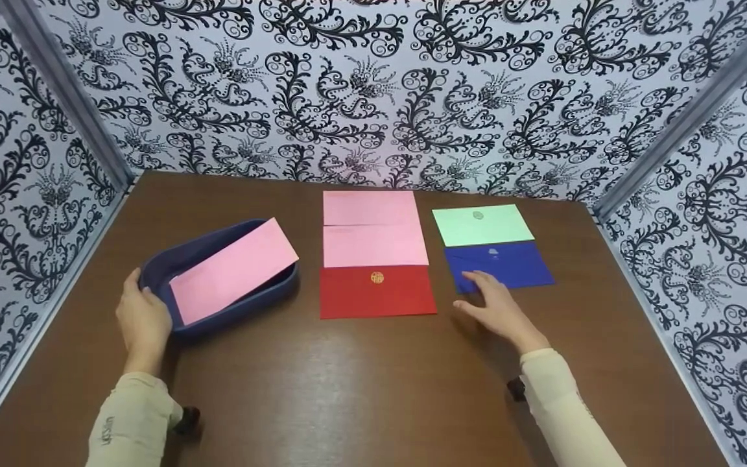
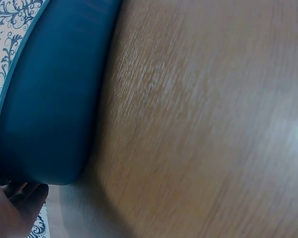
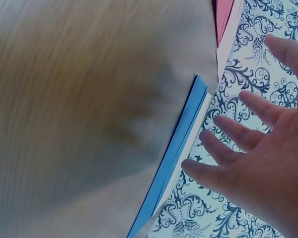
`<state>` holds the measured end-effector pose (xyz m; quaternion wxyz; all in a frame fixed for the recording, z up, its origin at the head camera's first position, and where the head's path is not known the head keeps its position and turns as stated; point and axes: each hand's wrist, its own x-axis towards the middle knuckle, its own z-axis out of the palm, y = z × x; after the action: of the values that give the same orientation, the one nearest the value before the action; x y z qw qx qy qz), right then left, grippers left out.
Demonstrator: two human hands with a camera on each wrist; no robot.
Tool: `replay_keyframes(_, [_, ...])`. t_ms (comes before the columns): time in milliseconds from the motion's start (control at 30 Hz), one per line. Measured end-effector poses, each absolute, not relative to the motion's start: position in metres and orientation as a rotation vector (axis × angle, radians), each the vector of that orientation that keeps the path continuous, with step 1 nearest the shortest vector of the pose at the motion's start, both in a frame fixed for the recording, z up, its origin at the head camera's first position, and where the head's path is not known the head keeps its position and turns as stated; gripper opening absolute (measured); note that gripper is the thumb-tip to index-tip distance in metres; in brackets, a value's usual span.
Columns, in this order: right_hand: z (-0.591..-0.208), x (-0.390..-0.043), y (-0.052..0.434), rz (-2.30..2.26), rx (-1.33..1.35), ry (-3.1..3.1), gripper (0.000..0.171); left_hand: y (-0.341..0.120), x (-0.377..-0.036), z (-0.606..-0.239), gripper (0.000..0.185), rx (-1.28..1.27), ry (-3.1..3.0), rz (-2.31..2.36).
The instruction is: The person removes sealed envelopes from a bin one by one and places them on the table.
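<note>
My left hand (image 1: 143,318) grips the near left end of a dark blue oblong tray (image 1: 237,308), thumb at the rim; in the left wrist view its fingers (image 2: 30,198) show under the tray's end. A pink envelope (image 1: 234,272) lies slantwise in the tray, one end over the rim. My right hand (image 1: 497,311), fingers spread and holding nothing, hovers by the near edge of a blue envelope (image 1: 503,264). Beyond that lies a light green envelope (image 1: 484,226). Between tray and right hand, a red envelope (image 1: 377,298) with a gold emblem lies below two pink envelopes (image 1: 373,246).
All this lies on a brown wooden table (image 1: 347,395). White walls with black scrollwork (image 1: 347,84) rise behind it and on both sides. Grey posts (image 1: 659,117) stand at the back corners.
</note>
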<state>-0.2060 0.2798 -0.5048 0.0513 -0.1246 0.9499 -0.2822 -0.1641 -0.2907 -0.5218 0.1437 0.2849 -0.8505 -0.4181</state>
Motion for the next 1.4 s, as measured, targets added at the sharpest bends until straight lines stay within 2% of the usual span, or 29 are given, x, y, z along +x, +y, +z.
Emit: replay_keyframes(1400, [-0.508,-0.203,0.238,-0.886,-0.438,2.823,0.07,-0.29,-0.164,-0.522,0.05,0.785,-2.433,-1.197])
